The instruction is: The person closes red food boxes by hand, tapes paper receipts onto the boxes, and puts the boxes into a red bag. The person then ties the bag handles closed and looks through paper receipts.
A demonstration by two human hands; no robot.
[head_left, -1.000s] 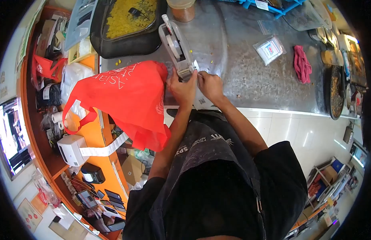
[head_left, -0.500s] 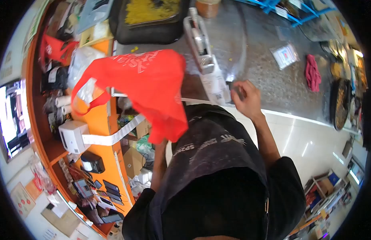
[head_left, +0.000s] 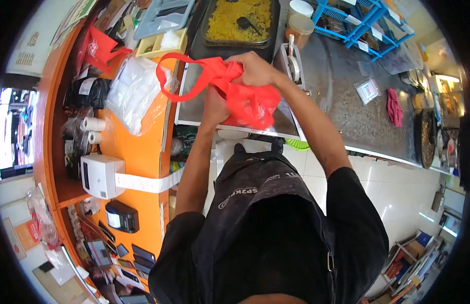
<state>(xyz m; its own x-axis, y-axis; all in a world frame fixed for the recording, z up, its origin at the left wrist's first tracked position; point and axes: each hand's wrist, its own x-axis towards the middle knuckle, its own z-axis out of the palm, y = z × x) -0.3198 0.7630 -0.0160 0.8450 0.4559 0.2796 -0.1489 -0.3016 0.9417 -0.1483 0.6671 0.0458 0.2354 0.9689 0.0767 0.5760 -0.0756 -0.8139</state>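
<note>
A red cloth carrier bag (head_left: 252, 104) is bunched up above the near edge of the metal counter. My left hand (head_left: 216, 106) is closed on its lower left side, the fingers partly hidden by the cloth. Higher up, my right hand (head_left: 252, 71) grips the gathered top of the bag. One handle loop hangs out to the left. Just right of my right hand stands a tape dispenser (head_left: 295, 68). Behind the hands lies a tray of yellow rice (head_left: 240, 23) with a dark scoop in it.
On the orange counter (head_left: 143, 157) are a white printer (head_left: 100, 175) with a long paper strip, a black card terminal (head_left: 122, 216) and clear plastic bags (head_left: 136, 93). Blue racks (head_left: 356, 28), a small packet (head_left: 367, 91) and a pink cloth (head_left: 394, 106) occupy the right side.
The red bag has gone from hanging spread at the left to being bunched over the counter. My right hand has left the receipt by the counter edge and taken hold of the bag.
</note>
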